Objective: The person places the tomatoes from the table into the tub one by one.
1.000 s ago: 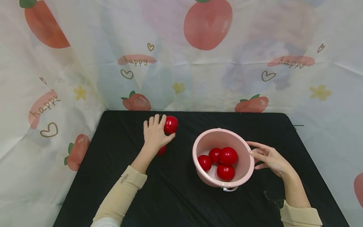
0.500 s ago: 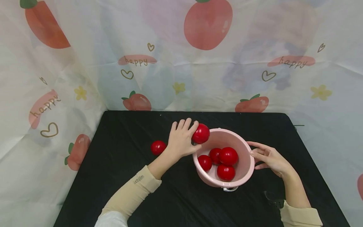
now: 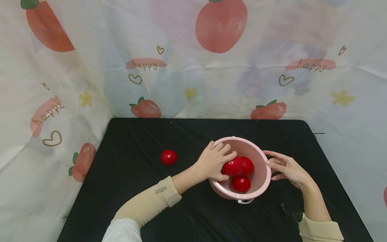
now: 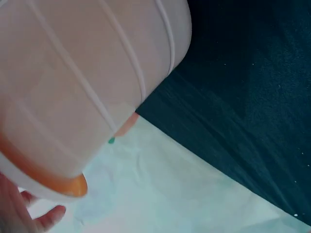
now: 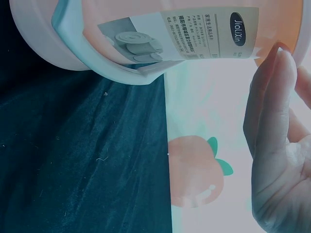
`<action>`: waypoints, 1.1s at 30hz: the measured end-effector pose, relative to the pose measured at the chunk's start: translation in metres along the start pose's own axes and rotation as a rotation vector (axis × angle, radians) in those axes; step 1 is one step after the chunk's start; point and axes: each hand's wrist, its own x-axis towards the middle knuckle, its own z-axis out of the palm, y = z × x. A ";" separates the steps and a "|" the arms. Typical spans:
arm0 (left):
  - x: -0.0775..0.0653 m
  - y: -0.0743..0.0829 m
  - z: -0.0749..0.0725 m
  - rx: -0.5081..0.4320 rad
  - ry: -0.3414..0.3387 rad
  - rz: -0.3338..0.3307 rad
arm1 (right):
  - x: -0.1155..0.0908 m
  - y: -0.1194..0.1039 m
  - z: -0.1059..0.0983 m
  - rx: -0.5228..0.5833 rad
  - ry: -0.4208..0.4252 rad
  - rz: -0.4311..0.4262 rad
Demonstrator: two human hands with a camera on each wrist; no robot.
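Note:
A pink bucket (image 3: 261, 186) stands on the black-covered table with red balls in it. My left hand (image 3: 210, 163) reaches over its left rim and holds a red ball (image 3: 232, 166) between thumb and fingers inside the bucket's mouth. Below it lie a red ball (image 3: 241, 184) and another red ball (image 3: 248, 165); a further one is mostly hidden by the hand. My right hand (image 3: 288, 169) touches the bucket's right side near the rim, fingers fairly straight. In the right wrist view its thumb (image 5: 279, 82) rests against the outer wall beside a label (image 5: 204, 36).
One red ball (image 3: 168, 157) lies on the table (image 3: 136, 141) left of the bucket. A white handle (image 3: 245, 202) hangs at the bucket's front. A printed curtain (image 3: 181, 80) rises behind the table and along its left side.
My left hand has carried a red ball from the table's far left rightward and down into the bucket's mouth. The ball beneath its arm is uncovered. My right hand stays at the bucket.

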 end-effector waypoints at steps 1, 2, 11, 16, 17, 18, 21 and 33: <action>0.002 0.001 0.001 0.012 -0.007 0.027 | 0.000 0.000 0.000 -0.002 0.001 0.001; 0.003 0.003 0.002 0.024 -0.014 0.050 | 0.000 0.000 0.000 -0.001 0.002 0.002; 0.016 0.008 0.001 0.074 -0.127 0.235 | 0.000 0.001 0.000 0.008 -0.005 -0.001; 0.021 0.010 0.003 0.118 -0.196 0.308 | 0.001 0.001 0.000 0.005 0.000 0.003; 0.022 0.011 0.004 0.132 -0.205 0.322 | 0.001 0.001 0.001 0.002 -0.004 0.000; 0.023 0.012 0.005 0.149 -0.213 0.335 | 0.001 0.000 0.001 0.003 0.002 0.005; 0.025 0.016 0.008 0.194 -0.238 0.366 | 0.001 0.001 0.001 0.002 -0.002 0.003; 0.027 0.027 0.011 0.285 -0.350 0.390 | -0.001 0.000 0.000 0.021 -0.012 -0.017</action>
